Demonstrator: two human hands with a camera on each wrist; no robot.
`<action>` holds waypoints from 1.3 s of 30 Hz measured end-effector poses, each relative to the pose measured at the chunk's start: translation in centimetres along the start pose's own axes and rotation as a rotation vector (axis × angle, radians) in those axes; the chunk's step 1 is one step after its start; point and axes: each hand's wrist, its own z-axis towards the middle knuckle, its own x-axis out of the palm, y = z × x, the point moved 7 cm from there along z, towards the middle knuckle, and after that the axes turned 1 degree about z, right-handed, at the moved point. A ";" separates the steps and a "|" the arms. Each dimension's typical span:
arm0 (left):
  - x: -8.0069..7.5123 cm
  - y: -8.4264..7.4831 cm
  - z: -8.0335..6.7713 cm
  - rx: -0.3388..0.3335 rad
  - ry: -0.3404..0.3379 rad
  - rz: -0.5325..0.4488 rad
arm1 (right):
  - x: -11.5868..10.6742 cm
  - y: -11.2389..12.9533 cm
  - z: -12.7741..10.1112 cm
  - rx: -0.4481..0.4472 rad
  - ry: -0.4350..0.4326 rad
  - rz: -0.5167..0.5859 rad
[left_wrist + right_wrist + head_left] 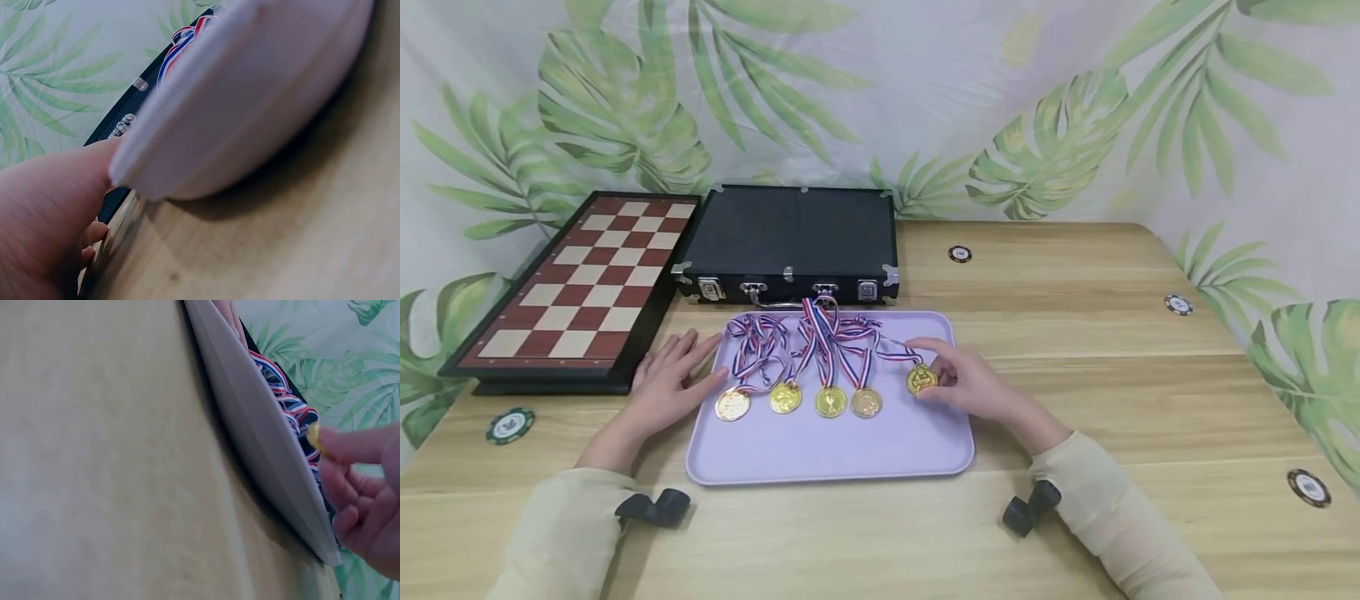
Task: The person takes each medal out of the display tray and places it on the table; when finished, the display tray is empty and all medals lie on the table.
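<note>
The right hand (977,385) pinches a gold medal (921,379) at the right side of the lilac tray (827,454). The left hand (666,379) lies flat and relaxed on the tray's left edge, grasping nothing. Four more medals (831,402) lie in a row on the tray, ribbons (820,333) behind them. Farther on the counter (1075,333) stand a black case (790,237) and a chessboard (580,283).

This looks like a play table set up in a room at home, or a small made-up studio. A cloth with big green leaves (1045,158) hangs behind a wooden table (1075,350). On the table lie a chess board (580,279), a black case (790,242), 5 poker chips (509,425) and a purple tray (827,454) with 5 gold medals (830,402).
</note>
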 end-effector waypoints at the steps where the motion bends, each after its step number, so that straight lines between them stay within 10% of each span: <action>1: 0.0 0.0 0.0 0.001 0.002 0.001 | -0.2 0.0 0.0 0.023 -0.005 0.069; 7: 0.0 -0.1 0.2 0.005 0.015 0.004 | -1.7 0.7 -0.3 0.080 -0.041 0.331; 30: 0.2 0.0 0.3 -0.003 0.012 -0.003 | -11.8 8.0 -0.7 -0.275 -0.241 0.512; 39: 0.0 -0.1 0.1 -0.009 0.010 -0.006 | -14.8 9.3 -1.9 -0.271 -0.373 0.543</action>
